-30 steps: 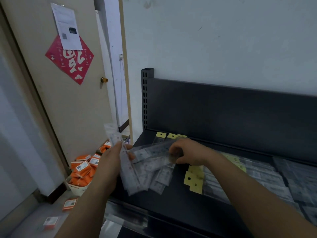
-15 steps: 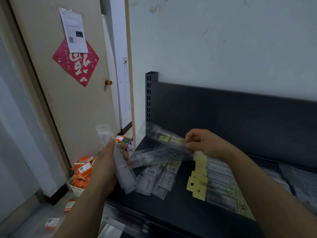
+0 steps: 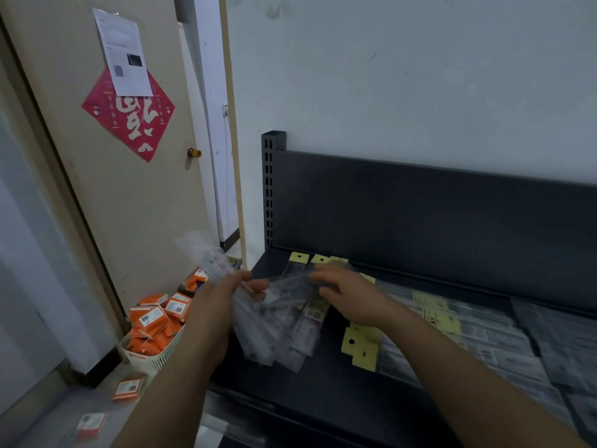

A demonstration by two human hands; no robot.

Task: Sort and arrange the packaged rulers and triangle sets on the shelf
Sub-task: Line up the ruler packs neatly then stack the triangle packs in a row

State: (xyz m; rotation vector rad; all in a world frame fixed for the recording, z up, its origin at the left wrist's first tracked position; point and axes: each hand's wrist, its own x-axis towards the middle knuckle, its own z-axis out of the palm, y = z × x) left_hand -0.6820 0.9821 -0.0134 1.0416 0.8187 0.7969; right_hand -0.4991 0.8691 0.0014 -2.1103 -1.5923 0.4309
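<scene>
Gathering clear plastic-sleeved rulers (image 3: 287, 334), fanned at lower centre on the black metal shelf (image 3: 323, 392). Gripping a bundle (image 3: 210, 260) in the left hand (image 3: 216, 302); resting the right hand (image 3: 349, 295) on the loose ones, grasp too blurred to tell. Next, probably: pinch one, add to bundle, square edges.

matt dark metal shelf (image 3: 420, 218); glossy clear plastic ruler packs (image 3: 281, 321) with yellow paper header cards (image 3: 361, 345).

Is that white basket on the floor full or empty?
Full. The white basket is heaped with small orange boxes that rise above its rim.
</scene>
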